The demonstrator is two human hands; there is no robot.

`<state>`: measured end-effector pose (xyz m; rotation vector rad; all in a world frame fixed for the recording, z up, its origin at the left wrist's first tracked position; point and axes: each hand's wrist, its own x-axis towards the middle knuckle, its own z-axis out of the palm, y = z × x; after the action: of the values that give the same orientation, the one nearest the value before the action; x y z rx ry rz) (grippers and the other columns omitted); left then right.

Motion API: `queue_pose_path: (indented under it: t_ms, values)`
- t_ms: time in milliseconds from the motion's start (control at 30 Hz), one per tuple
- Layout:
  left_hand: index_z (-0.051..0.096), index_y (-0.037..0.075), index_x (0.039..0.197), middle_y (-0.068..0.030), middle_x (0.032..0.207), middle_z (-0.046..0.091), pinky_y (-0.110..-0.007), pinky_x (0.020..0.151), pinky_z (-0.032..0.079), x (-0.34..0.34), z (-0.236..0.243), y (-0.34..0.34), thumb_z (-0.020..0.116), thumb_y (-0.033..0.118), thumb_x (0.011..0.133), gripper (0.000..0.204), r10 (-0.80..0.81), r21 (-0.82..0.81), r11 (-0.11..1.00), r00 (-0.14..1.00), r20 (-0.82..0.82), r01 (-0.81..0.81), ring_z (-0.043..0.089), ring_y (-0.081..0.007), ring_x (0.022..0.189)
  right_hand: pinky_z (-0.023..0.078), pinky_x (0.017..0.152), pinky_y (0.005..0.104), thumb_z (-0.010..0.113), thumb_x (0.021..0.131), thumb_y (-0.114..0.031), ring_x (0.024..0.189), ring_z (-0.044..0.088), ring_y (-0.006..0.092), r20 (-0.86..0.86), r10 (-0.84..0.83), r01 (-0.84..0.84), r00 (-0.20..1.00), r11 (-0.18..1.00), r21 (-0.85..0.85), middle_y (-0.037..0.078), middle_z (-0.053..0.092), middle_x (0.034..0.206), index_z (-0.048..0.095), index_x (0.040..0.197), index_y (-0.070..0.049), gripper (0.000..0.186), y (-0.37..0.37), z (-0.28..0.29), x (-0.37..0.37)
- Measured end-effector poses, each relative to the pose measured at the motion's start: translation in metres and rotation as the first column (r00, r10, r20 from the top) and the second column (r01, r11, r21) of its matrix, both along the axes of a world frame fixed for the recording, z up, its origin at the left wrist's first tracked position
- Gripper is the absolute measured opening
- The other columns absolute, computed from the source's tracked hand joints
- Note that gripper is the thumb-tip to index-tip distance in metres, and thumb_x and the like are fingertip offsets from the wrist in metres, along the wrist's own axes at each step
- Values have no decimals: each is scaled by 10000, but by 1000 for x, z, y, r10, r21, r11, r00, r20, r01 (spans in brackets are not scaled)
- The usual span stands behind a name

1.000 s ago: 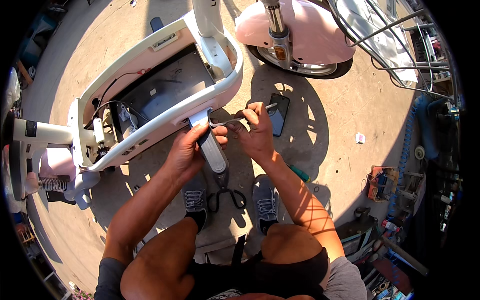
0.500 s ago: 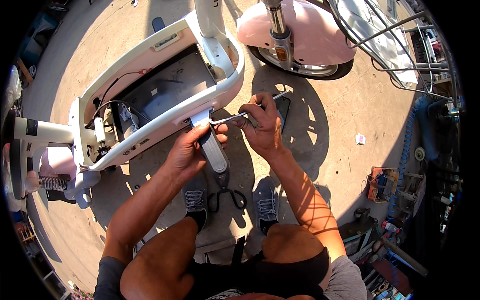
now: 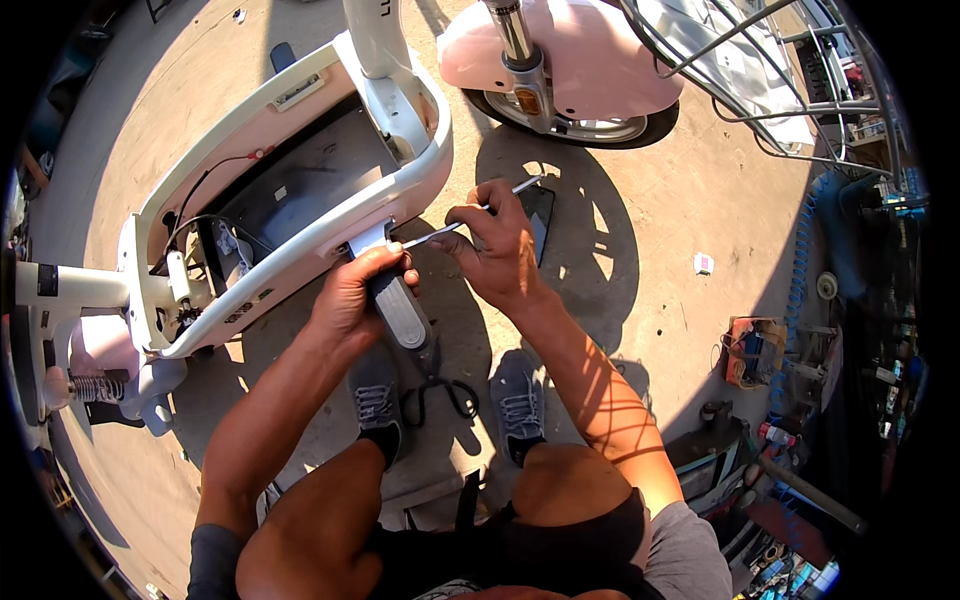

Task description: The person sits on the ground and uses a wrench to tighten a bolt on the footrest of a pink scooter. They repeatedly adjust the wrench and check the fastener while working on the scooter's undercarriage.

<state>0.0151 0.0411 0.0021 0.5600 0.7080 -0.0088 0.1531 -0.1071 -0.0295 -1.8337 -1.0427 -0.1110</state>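
My left hand (image 3: 350, 295) is wrapped round a footrest (image 3: 402, 312), a grey ribbed pad on a white bracket that sticks out from the side of a white and pink scooter frame (image 3: 300, 265). My right hand (image 3: 500, 245) is closed on a thin metal rod (image 3: 470, 221), which looks like a hex key. The rod's lower tip meets the thumb and fingers of my left hand beside the bracket. My left fingers hide the exact contact there. Below the footrest, black-handled scissors (image 3: 440, 398) lie on the ground between my shoes.
A dark flat phone-like object (image 3: 537, 228) lies beyond my right hand. Farther off stand a pink fender (image 3: 610, 60) over a wheel and a wire basket (image 3: 800, 100). At the right are a red box (image 3: 755, 352), a blue coiled hose (image 3: 800, 260) and tools.
The whole view has shifted, so the scene sits farther left. The rod's tip has come slightly away from the bracket, and my left thumb and fingers are now at it.
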Motion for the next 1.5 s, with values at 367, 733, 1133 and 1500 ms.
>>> queue_pose_path:
  t_ms: [367,733,1133,1500]
  values:
    - [571,16,1024,-86,899,645,-338,762,540,0,1,-2,655,140,897,196,16,4,1000,1000,-5,-16,640,-182,778,457,722,400,815,694,-278,853,543,307,-100,-34,33,994,999,-11,108,515,910,628,919,-40,376,4,-22,-7]
    - [554,39,1027,-95,905,635,-329,739,520,0,4,-5,609,142,933,150,22,6,1000,1000,-21,-22,618,-185,774,512,786,426,737,791,-317,990,581,343,13,-45,46,999,972,-229,162,518,1126,600,1029,-45,386,2,-23,-6]
    - [548,43,1045,-106,915,671,-362,706,571,-4,12,-6,584,250,963,225,-92,157,983,995,-32,96,688,-199,753,477,679,499,625,898,-240,807,588,438,-248,-144,47,958,933,-358,238,519,1005,513,976,31,303,9,-60,-18]
    - [572,21,1037,-94,911,676,-334,710,559,-3,10,-7,538,307,995,291,-162,228,960,987,-15,161,683,-190,771,506,664,335,574,939,-169,829,618,207,-515,233,-265,825,964,12,133,562,980,501,1034,29,232,26,-123,-59]
